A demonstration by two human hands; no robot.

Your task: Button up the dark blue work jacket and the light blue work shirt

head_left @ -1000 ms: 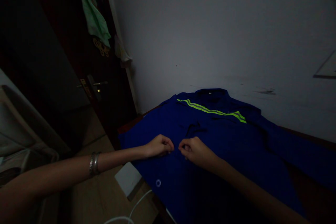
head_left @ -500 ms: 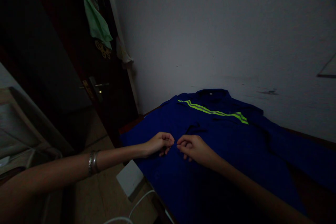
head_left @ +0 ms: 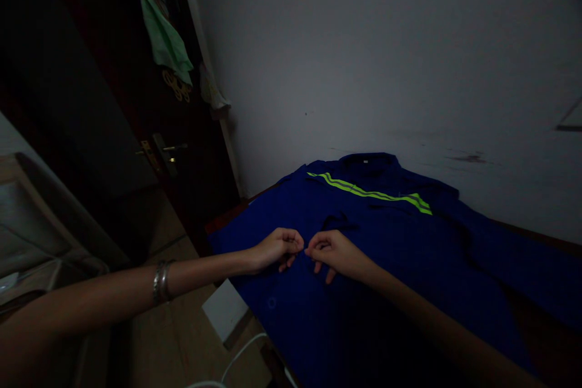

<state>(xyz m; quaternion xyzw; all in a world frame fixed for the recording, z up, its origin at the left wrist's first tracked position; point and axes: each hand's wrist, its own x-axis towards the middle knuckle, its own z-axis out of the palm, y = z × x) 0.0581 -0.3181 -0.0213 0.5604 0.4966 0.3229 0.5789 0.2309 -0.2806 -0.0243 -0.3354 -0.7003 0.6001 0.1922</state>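
Note:
A dark blue work jacket [head_left: 400, 254] lies spread out, with its collar toward the wall and a yellow-green reflective stripe [head_left: 364, 191] across the chest. Over the middle of its front, my left hand [head_left: 280, 248] is pinched, thumb against forefinger. My right hand [head_left: 334, 254] faces it in a similar pinch, the other fingers loosely curled. The fingertips of both hands nearly meet. Anything between them is too small and dark to make out.
The jacket covers a dark reddish table [head_left: 227, 217] set against a pale wall [head_left: 364, 60]. A white box [head_left: 225, 312] and a white cable [head_left: 243, 348] are by the table's left side. At left stands a dark door [head_left: 200, 163] with a green cloth [head_left: 166, 42].
My right hand has shifted slightly left and up, so its fingertips are closer to the left ones. Its lower fingers have spread a little. The jacket looks the same.

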